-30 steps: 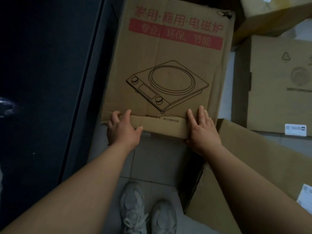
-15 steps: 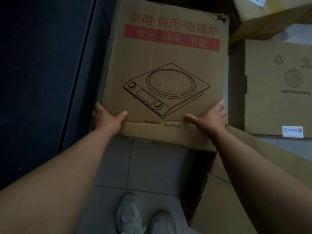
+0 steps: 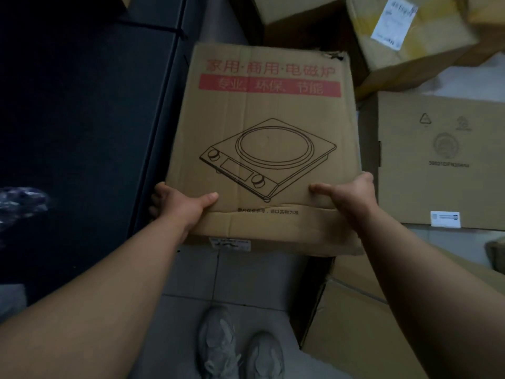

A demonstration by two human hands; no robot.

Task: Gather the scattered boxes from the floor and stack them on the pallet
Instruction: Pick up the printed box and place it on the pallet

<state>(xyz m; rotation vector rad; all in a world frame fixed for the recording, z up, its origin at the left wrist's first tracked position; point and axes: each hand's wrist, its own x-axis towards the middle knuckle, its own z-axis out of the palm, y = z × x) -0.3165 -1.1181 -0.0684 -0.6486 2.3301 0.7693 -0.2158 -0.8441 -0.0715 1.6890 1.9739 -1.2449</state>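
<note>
Head — left hand [image 3: 181, 204], right hand [image 3: 351, 196], gripping box [image 3: 269, 113]

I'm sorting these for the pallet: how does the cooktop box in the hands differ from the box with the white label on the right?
The cooktop box carries red print and a line drawing; the labelled box shows only faint grey marks and a white label. The cooktop box is gripped by the left hand and right hand; the labelled box lies untouched. Both are brown cardboard.
</note>
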